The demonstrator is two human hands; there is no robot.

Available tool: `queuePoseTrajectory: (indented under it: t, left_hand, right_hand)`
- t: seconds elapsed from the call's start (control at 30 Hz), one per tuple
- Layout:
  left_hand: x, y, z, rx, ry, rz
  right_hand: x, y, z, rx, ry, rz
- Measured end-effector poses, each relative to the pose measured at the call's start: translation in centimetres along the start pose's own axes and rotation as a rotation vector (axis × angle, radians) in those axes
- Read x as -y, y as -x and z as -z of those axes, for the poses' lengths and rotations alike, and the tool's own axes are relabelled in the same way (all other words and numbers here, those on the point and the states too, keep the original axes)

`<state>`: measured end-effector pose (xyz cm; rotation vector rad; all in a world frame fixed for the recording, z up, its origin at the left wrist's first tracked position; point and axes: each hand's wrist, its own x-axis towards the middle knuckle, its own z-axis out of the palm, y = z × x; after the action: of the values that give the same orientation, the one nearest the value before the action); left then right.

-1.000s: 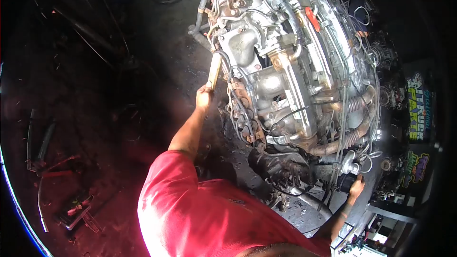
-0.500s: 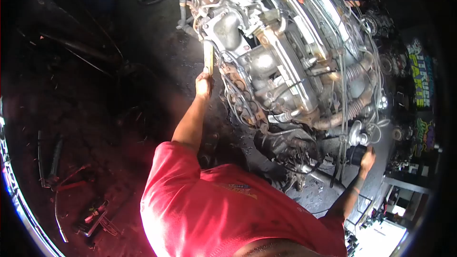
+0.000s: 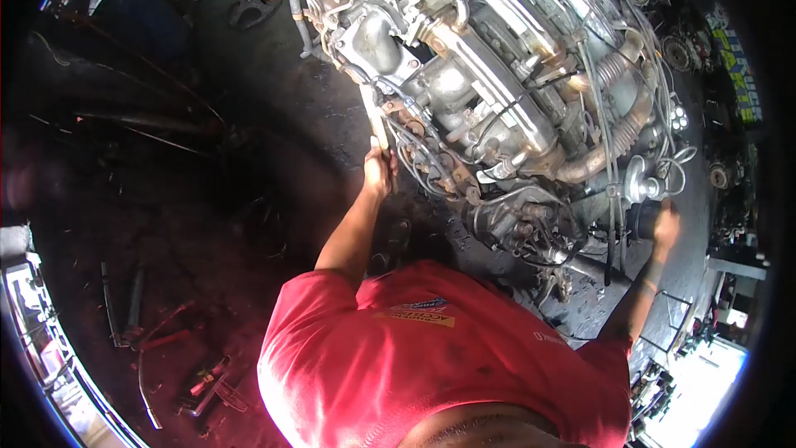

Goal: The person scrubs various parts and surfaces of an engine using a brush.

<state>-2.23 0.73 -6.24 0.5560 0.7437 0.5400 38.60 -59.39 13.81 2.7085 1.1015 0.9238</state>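
A large engine [image 3: 452,83] with metal covers, hoses and wiring stands in front of me. My left hand [image 3: 378,172] is closed around a slim yellow bar [image 3: 376,119], whose far end reaches the engine's near left edge beside the wiring harness [image 3: 423,162]. On the right, my right hand [image 3: 666,226] is against a black cylindrical part [image 3: 641,221] low on the engine's side; its fingers are slightly blurred and partly hidden. A round silver part [image 3: 638,182] sits just above that black cylinder.
Several tools and rods, one with red parts [image 3: 207,377], lie on the dark floor at left. A stand base [image 3: 251,12] is behind the engine. Other machine parts [image 3: 680,54] line the right side, near a lettered sign [image 3: 736,75].
My view has shifted, so the engine appears higher and the floor tools farther right. The left hand still grips the yellow bar; the right hand stays at the black cylinder.
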Motion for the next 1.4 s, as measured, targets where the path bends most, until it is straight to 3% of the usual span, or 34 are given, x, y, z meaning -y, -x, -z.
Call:
queuePoseTrajectory:
  t: [0.03, 0.07, 0.1, 0.13, 0.17, 0.27, 0.33, 0.4, 0.43, 0.47, 0.5, 0.57, 0.6, 0.67, 0.7, 0.77, 0.8, 0.83, 0.9, 0.93, 1.03, 1.13, 1.27, 1.33, 1.4]
  left_hand:
    - [0.3, 1.2, 0.6, -0.037, -0.086, 0.08]
    - [0.6, 3.2, 1.8, -0.073, -0.173, 0.155]
    - [1.2, 4.4, 3.6, -0.002, -0.223, 0.216]
    - [0.0, 7.4, 2.6, -0.059, -0.198, 0.255]
    - [-0.5, 7.1, 2.9, -0.071, -0.263, 0.202]
    - [-2.2, 4.4, 1.5, -0.11, -0.484, 0.103]
    - [-3.1, 4.4, 0.7, -0.14, -0.625, 0.012]
    - [-1.8, 5.9, 1.7, -0.159, -0.951, -0.168]
    - [0.3, 5.6, 3.3, -0.205, -0.831, -0.197]
    - [0.7, 6.2, 4.2, -0.204, -0.779, -0.16]
    - [0.7, 6.9, 5.6, -0.269, -0.796, 0.013]
    - [-0.9, 9.5, 6.8, -0.39, -1.208, -0.068]
    - [-2.3, 10.8, 6.8, -0.397, -1.149, 0.078]
    - [-5.6, 13.8, 5.0, -0.434, -1.236, -0.088]
    - [-6.3, 14.2, 4.8, -0.418, -1.218, -0.28]
    - [-9.5, 15.4, 3.0, -0.306, -1.355, -0.352]
    - [-11.9, 16.5, 1.0, -0.236, -1.468, -0.367]
    - [-14.4, 17.4, -1.6, -0.228, -1.72, -0.323]
    - [-17.8, 17.0, -3.7, -0.226, -2.056, -0.477]
    - [-19.3, 16.3, -5.0, -0.231, -2.089, -0.439]
    - [-22.7, 12.6, -6.7, -0.083, -2.11, -0.423]
    - [-21.3, 8.2, -9.2, -0.002, -2.325, -0.279]
    - [-22.4, 8.4, -9.7, 0.032, -2.29, -0.195]
    - [-24.0, 8.6, -9.1, 0.148, -2.248, -0.202]
    - [-22.9, 7.8, -9.0, 0.149, -2.307, -0.18]
  right_hand:
    - [0.9, 0.0, 0.4, -0.008, 0.204, -0.006]
    - [1.2, -0.6, 1.2, -0.012, 0.21, -0.013]
    - [5.8, -3.4, 4.6, 0.222, 0.076, -0.364]
    - [8.9, -4.8, 6.5, 0.456, -0.072, -0.714]
    - [6.7, -3.3, 4.6, 0.355, -0.059, -0.592]
    - [6.2, -3.2, 4.6, 0.348, -0.084, -0.41]
    - [0.1, 0.9, 0.1, 0.399, 0.149, -0.162]
    - [3.8, -1.0, 1.9, 0.399, 0.04, -0.422]
    - [4.3, -1.2, 1.6, 0.333, -0.049, -0.5]
    - [8.4, -3.2, 4.6, 0.384, -0.01, -0.574]
    - [10.0, -4.1, 5.9, 0.358, -0.071, -0.644]
    - [12.9, -6.1, 8.2, 0.371, -0.153, -0.674]
    - [14.4, -6.9, 9.6, 0.345, -0.196, -0.693]
    - [11.4, -5.5, 6.9, 0.382, -0.168, -0.559]
    - [12.4, -5.8, 7.5, 0.341, -0.188, -0.664]
    - [13.0, -6.0, 7.7, 0.288, -0.189, -0.777]
    - [10.1, -4.3, 5.1, 0.318, -0.101, -0.485]
    - [8.9, -4.2, 3.8, 0.385, -0.114, -0.59]
    - [12.2, -6.7, 7.8, 0.539, -0.065, -0.717]
    - [10.2, -5.4, 5.5, 0.423, -0.076, -0.672]
    - [14.9, -7.9, 10.2, 0.345, -0.263, -0.881]
    - [14.6, -8.0, 10.2, 0.353, -0.267, -0.906]
    - [15.8, -8.3, 11.3, 0.311, -0.3, -0.955]
    - [15.6, -8.7, 11.1, 0.312, -0.317, -0.954]
    - [14.3, -8.3, 9.8, 0.399, -0.259, -0.909]
